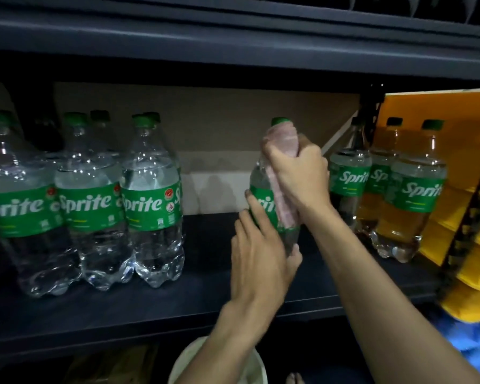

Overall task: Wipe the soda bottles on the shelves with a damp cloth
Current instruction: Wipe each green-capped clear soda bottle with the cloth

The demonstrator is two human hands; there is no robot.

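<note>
A clear Sprite bottle (263, 200) with a green cap and label stands on the dark shelf (150, 306), between two groups of bottles. My left hand (258, 256) grips its lower body from the front. My right hand (299, 176) presses a pink cloth (281, 142) against the bottle's neck and right side; the cloth hangs down over the label. Several Sprite bottles (94, 200) stand at the left. Three more Sprite bottles (410, 189) stand at the right.
The upper shelf edge (233, 48) runs close overhead. Yellow padded packages (471, 217) lean at the far right, behind a black upright. A pale bucket rim (183, 364) shows below the shelf, near a bare foot (295, 379). Blue fabric (474, 345) lies at lower right.
</note>
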